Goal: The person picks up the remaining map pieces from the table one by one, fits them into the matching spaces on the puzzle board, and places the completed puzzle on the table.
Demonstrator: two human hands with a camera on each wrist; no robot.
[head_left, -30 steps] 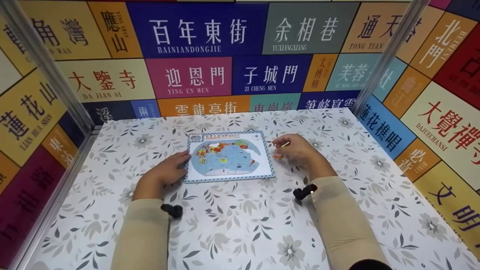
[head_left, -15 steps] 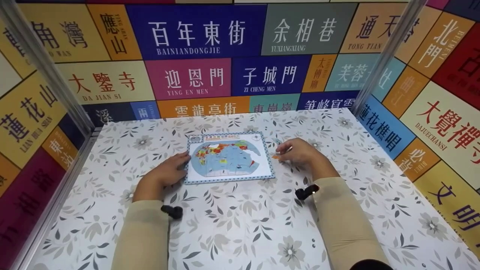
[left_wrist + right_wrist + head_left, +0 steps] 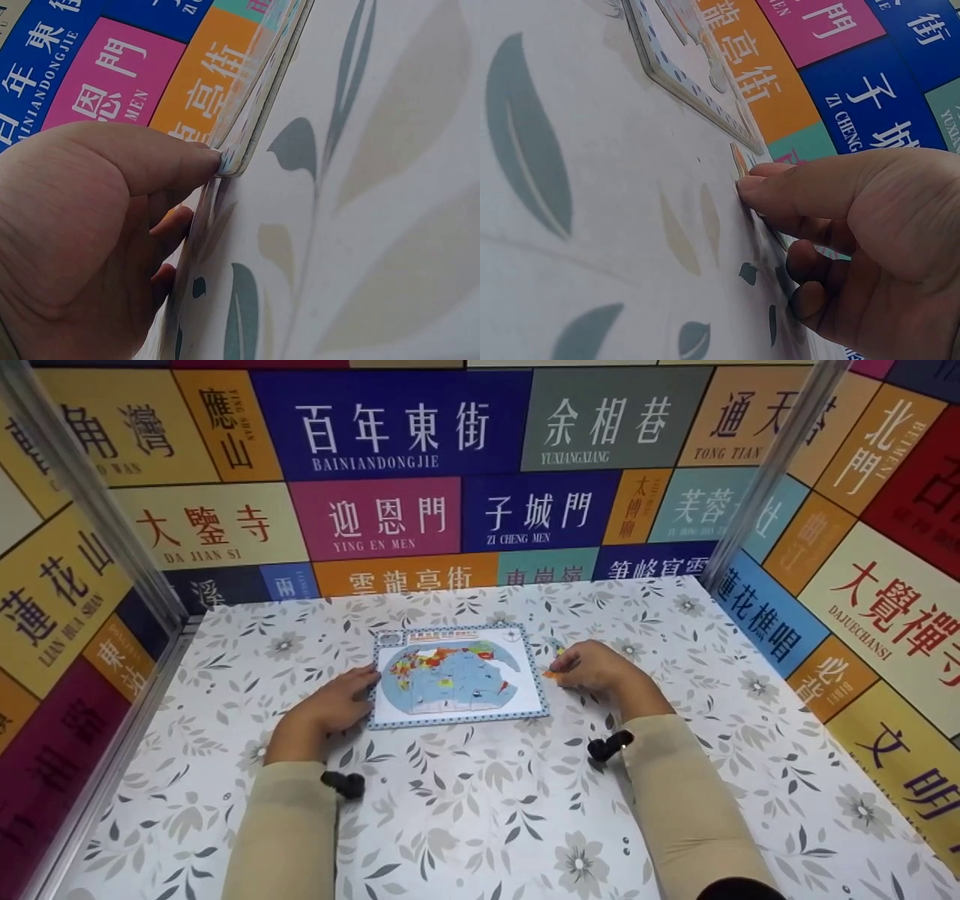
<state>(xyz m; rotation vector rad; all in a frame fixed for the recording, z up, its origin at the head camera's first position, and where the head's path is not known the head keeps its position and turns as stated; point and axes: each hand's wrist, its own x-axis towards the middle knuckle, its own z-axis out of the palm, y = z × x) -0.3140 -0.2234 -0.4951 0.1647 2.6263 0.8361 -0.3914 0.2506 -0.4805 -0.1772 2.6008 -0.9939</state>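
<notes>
A world map jigsaw puzzle [image 3: 450,679] in a white board with a blue dotted border [image 3: 461,722] lies on the table, with a white gap at the right of its map. My left hand [image 3: 337,701] rests at the board's left edge; in the left wrist view its thumb [image 3: 176,161] touches the board's corner. Just right of the board, my right hand [image 3: 592,667] has thumb and forefinger together on an orange puzzle piece [image 3: 552,676], low over the table. The right wrist view shows the piece's edge [image 3: 737,156] beyond the thumb, mostly covered by the fingers.
A small yellow and teal piece [image 3: 559,649] shows behind the right fingertips. The table's floral cover [image 3: 450,810] stretches around the board. Walls of coloured panels with Chinese lettering [image 3: 394,424] stand behind and at both sides, with metal posts at the corners.
My right hand has come down and its fingertips have closed in on the orange piece beside the board. The left hand and the board stay where they were.
</notes>
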